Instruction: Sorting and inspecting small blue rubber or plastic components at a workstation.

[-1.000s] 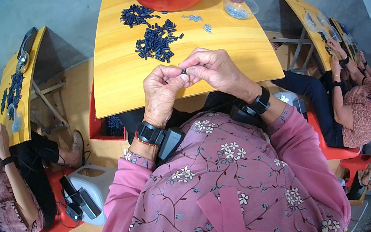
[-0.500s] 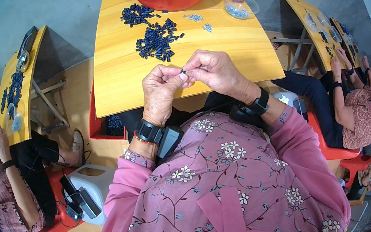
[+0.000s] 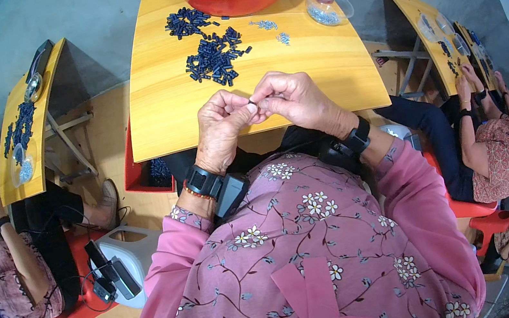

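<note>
Over the near edge of the yellow table (image 3: 184, 120), my two hands meet fingertip to fingertip. Between them sits a small black piece (image 3: 252, 102), mostly covered by my fingers, so its exact shape cannot be told. My left hand (image 3: 222, 124) pinches it with thumb and forefinger. From the other side my right hand (image 3: 302, 103) closes thumb and forefinger on the same piece. Farther up the table lies a pile of short dark-blue cylinders (image 3: 214, 58), with a smaller pile (image 3: 186, 22) behind it. Tiny silvery parts (image 3: 264, 25) are scattered beside the piles, with a smaller cluster (image 3: 283, 39) nearer me.
At the far edge stands a red basin (image 3: 239, 2) full of dark cylinders. A clear round tub (image 3: 337, 5) of silvery parts is at far right. Below the table's left side is a red bin (image 3: 138, 175). Co-workers sit at side tables (image 3: 37, 160) left and right.
My hands stay nearly in place, with only a slight shift of the fingertips around the black piece. At the left table, the co-worker's hand has shifted slightly.
</note>
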The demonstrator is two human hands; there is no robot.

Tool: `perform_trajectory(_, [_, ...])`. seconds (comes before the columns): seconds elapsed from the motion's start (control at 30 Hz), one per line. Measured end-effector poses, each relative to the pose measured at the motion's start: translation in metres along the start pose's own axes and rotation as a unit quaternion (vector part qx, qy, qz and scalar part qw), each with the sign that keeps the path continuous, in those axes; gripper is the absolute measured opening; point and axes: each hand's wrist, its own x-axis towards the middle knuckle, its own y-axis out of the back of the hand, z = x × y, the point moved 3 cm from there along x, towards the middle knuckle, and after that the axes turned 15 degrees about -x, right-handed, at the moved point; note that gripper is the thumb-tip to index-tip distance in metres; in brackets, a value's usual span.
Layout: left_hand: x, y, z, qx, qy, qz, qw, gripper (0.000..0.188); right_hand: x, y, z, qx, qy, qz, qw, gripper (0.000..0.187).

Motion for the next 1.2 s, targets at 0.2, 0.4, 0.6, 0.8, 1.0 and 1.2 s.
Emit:
perform_trajectory(0.2, [0.004,0.009,0.012,-0.047,-0.049,0.039,0.997,0.008,0.026,0.017,0.023,-0.095,-0.122,0.055,0.986,0.014])
perform_trajectory(0.4, [0.009,0.032,0.029,-0.036,-0.165,0.185,0.968,0.014,0.056,0.003,0.027,-0.328,0.105,0.025,0.938,0.019])
perform_trajectory(0.6, [0.01,0.035,0.03,-0.026,-0.17,0.198,0.965,0.013,0.066,-0.005,0.028,-0.398,0.145,-0.013,0.906,0.025])
perform_trajectory(0.8, [0.01,0.034,0.03,-0.021,-0.156,0.197,0.968,0.013,0.067,0.003,0.034,-0.391,0.134,0.029,0.91,0.022])
perform_trajectory(1.0, [0.011,0.038,0.028,-0.03,-0.152,0.193,0.969,0.013,0.057,-0.011,0.019,-0.372,0.159,0.005,0.915,0.019])
perform_trajectory(1.2, [0.012,0.037,0.028,-0.024,-0.153,0.183,0.971,0.013,0.065,-0.002,0.032,-0.401,0.146,0.011,0.904,0.017])
